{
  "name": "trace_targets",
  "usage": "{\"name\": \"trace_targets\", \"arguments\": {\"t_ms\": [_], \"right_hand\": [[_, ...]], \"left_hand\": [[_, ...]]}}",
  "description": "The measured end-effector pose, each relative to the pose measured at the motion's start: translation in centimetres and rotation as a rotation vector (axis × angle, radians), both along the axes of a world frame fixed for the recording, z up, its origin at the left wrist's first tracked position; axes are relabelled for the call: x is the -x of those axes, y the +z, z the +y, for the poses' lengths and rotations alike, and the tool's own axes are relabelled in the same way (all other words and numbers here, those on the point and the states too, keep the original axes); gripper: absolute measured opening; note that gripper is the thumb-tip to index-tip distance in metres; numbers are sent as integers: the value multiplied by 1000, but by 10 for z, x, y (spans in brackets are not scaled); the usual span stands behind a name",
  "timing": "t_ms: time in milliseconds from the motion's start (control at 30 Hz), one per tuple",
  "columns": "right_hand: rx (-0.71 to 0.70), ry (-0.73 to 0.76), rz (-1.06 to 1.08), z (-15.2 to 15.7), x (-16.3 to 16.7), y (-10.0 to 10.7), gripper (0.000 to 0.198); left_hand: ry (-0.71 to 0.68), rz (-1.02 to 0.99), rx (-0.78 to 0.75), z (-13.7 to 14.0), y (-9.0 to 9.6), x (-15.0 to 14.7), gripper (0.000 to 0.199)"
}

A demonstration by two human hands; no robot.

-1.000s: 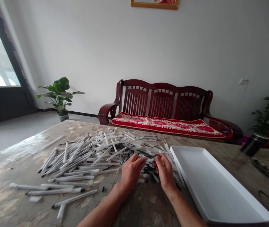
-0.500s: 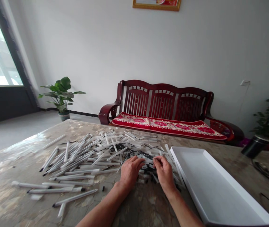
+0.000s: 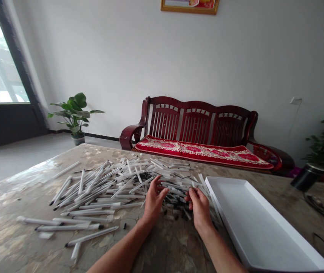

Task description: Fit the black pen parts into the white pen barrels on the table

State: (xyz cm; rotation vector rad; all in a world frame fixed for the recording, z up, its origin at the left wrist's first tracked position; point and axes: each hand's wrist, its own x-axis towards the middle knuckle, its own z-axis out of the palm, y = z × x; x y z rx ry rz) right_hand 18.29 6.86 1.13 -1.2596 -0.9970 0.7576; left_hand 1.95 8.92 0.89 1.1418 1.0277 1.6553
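Observation:
A heap of white pens (image 3: pixel 102 185), many with black ends, spreads over the table. At the heap's right side is my left hand (image 3: pixel 154 199), its fingers spread and nothing in them. My right hand (image 3: pixel 198 204) is to its right, fingers curled in a pinch; anything between the fingertips is too small or hidden to make out. Small black and clear pen parts (image 3: pixel 177 204) lie between and below my hands. A loose black pen part (image 3: pixel 125 226) sits alone left of my left wrist.
A shallow white box (image 3: pixel 264 223) stands to the right of my right hand, on the patterned table (image 3: pixel 31 250). Behind it are a black cylinder (image 3: pixel 308 176) and a dark cable (image 3: pixel 320 206). A red wooden bench (image 3: pixel 196 125) is beyond the table's far edge.
My left hand has opened and drawn slightly left, away from my right hand. The right hand stays pinched in nearly the same place.

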Motion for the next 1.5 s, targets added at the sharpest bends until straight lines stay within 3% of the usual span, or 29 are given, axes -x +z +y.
{"name": "trace_targets", "arguments": {"t_ms": [100,200,467,633,767,967,1167,1333,1500], "right_hand": [[6,30,37,-2,7,0,35],[19,62,69,-2,11,1,37],[-70,107,-103,0,12,5,33],[-5,162,-69,2,11,-1,46],[17,172,-118,5,6,-3,41],[-104,133,-110,5,7,2,35],[6,140,-211,3,6,3,38],[-76,124,-240,5,6,0,25],[-59,96,-306,5,5,-1,31]], "left_hand": [[-245,-259,170,-2,4,-6,50],[-343,-427,260,-4,8,-9,46],[-226,-504,314,-1,5,-9,31],[-190,-499,284,0,3,-7,34],[-192,-487,280,1,2,-7,35],[-185,-497,296,1,1,-7,36],[-199,-516,301,1,4,-7,38],[-184,-488,301,0,4,-7,40],[-169,-473,312,2,2,-7,38]]}}
